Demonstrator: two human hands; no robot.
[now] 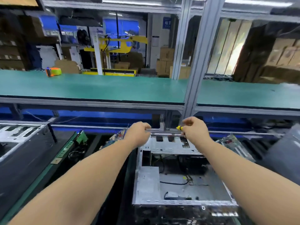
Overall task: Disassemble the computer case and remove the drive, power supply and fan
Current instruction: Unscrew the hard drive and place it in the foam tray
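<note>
The computer case (181,176) lies open in the near middle, side cover already off, cables still inside. At its far edge the left hand (139,135) grips a metal rail (164,131), while the right hand (194,129) curls round a yellow screwdriver (179,127). Removing parts looks only partly done.

My case (183,181) lies open on top — cables (175,182) cross its floor. Circuit boards (233,143) and another chassis (24,143) crowd both sides.

text: none legible | blue wall sign (166,23): white characters, too blurred to read
</note>
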